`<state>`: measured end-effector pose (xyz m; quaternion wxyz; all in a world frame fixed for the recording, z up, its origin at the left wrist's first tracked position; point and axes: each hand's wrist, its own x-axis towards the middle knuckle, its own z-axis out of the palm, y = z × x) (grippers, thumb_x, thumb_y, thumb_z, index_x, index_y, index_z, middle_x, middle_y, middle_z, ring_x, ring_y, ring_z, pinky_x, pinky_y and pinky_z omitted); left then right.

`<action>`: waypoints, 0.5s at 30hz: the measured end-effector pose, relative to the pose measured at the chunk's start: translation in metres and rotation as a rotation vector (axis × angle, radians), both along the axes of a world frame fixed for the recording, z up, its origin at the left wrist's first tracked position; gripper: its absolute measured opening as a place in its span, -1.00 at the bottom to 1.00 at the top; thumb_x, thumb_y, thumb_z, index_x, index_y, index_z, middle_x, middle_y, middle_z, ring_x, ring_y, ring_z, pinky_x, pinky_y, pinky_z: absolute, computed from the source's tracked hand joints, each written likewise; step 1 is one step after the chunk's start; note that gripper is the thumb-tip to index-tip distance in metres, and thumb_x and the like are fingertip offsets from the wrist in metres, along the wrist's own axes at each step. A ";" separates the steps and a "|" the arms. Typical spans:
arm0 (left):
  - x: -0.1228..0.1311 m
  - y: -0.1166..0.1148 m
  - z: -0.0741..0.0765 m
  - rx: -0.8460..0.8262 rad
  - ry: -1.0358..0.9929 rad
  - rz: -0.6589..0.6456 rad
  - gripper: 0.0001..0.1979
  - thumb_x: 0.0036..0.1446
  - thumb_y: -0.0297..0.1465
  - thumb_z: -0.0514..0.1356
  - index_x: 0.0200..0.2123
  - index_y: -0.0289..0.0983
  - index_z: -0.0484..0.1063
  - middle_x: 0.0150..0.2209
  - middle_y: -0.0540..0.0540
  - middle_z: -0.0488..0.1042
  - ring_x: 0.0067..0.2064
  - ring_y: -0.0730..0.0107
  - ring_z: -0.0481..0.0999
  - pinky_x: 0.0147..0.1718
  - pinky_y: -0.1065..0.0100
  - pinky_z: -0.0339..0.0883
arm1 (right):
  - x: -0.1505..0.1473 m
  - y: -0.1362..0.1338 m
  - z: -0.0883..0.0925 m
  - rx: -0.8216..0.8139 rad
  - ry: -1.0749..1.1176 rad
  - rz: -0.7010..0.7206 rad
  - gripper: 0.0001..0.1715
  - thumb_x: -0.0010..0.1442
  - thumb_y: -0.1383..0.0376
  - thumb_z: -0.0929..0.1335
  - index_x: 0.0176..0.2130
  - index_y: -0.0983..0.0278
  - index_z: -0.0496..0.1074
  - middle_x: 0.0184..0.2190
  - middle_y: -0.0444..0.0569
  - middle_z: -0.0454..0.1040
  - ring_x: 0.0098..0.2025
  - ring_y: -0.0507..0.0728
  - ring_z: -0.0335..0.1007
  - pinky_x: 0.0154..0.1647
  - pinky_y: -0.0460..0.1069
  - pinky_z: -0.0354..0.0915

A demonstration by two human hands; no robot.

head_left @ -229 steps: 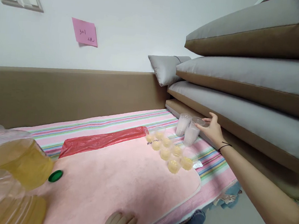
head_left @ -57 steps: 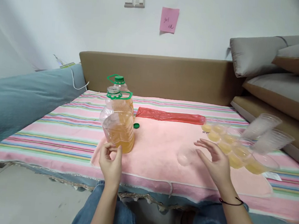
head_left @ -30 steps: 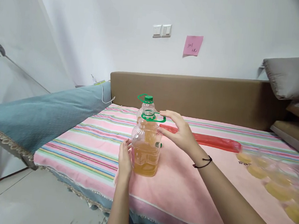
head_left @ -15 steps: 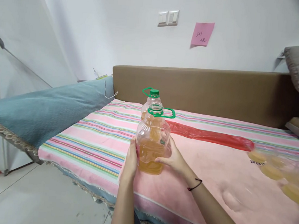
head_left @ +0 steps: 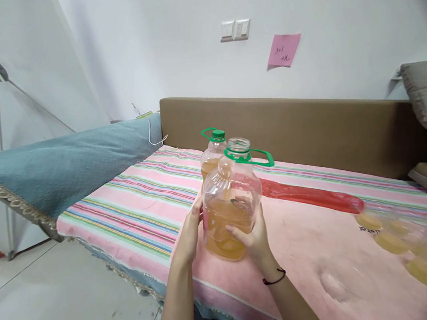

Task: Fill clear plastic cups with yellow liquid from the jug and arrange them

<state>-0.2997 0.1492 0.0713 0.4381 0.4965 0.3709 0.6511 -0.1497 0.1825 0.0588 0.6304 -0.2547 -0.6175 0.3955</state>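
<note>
A clear plastic jug (head_left: 228, 222) with a green ring handle and an uncapped mouth is partly filled with amber liquid. My left hand (head_left: 190, 231) grips its left side, and my right hand (head_left: 255, 238) wraps round the right side with the thumb across the front. The jug leans a little; whether its base touches the bed is unclear. A small green spot shows through its wall near my right fingers, too unclear to name. Just behind stands a second such jug (head_left: 213, 156), closed with a green cap.
Several clear cups (head_left: 390, 241) of yellowish liquid stand at the right. A clear rounded plastic piece (head_left: 341, 280) lies nearer. Behind runs a strip of red plastic (head_left: 308, 195). The bed's pink cover (head_left: 282, 267) meets a brown backrest (head_left: 295, 127) and a blue-covered armrest (head_left: 66, 161).
Both hands have brought the uncapped jug nearer to me and a little to the right, and it leans slightly more. The capped jug has stayed in place.
</note>
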 end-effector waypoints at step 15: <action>0.107 -0.039 0.019 0.060 0.102 -0.651 0.16 -0.34 -0.12 0.49 0.32 -0.11 0.00 0.29 -0.23 0.19 0.20 -0.09 0.31 0.17 0.10 0.19 | 0.161 -0.123 0.053 -0.265 -0.201 -0.259 0.05 -0.03 0.05 0.49 0.30 0.09 0.01 0.10 0.08 0.42 0.16 0.31 0.33 0.13 0.18 0.33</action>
